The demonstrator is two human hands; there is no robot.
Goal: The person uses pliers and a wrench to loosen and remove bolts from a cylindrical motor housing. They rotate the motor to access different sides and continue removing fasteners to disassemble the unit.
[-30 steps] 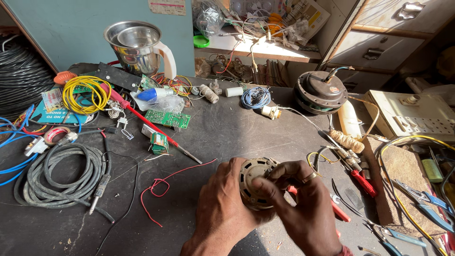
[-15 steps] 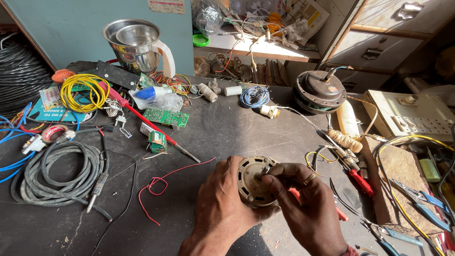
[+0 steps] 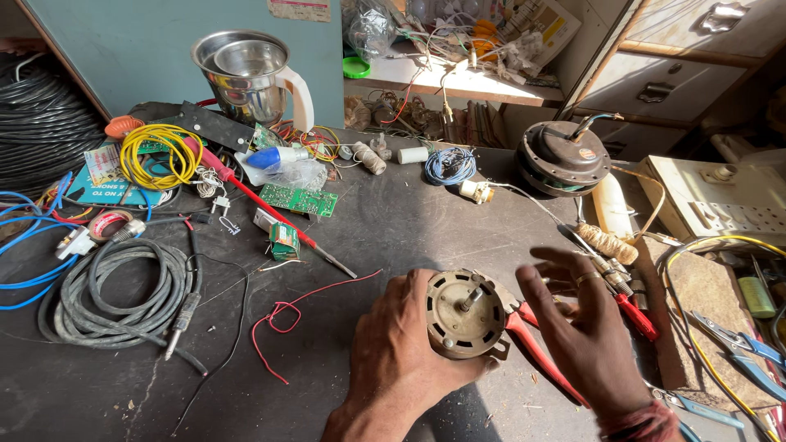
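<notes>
Desk (image 3: 409,221): dark, scuffed, cluttered. Notes L to R.

Far L edge: blue wires (image 3: 33,237), tape roll (image 3: 106,223), grey cable coil (image 3: 115,286) w/ jack plug lying beside it. Back-L corner: yellow wire coil (image 3: 155,155), steel mixer jar (image 3: 246,74) w/ white handle, upright.

L of centre: red-handled screwdriver (image 3: 270,213) lying diagonal, tip toward desk middle; green circuit board (image 3: 299,199) just beside its shaft; small green coil part (image 3: 284,241) touching or nearly touching shaft, can't tell which. Thin red wire (image 3: 295,315) looped loose on desk, near front-centre.

Front-centre: left hand (image 3: 401,360) gripping small round motor (image 3: 463,315) from L side, fingers wrapped round body, motor off the desk surface, end plate and shaft facing camera. Motor sits betw. both hands, near front edge.

Right hand (image 3: 589,336): open, fingers spread, ring on one finger; just R of motor, not touching it as far as visible. Holds nothing.

Under/behind rt hand: red-handled pliers (image 3: 540,352) flat on desk, partly hidden.

Back-centre: blue wire bundle (image 3: 449,164). Back-R: large dark fan motor (image 3: 565,160). R of it, twine spool (image 3: 607,242). Far R edge: blue-handled cutters (image 3: 749,352).
</notes>
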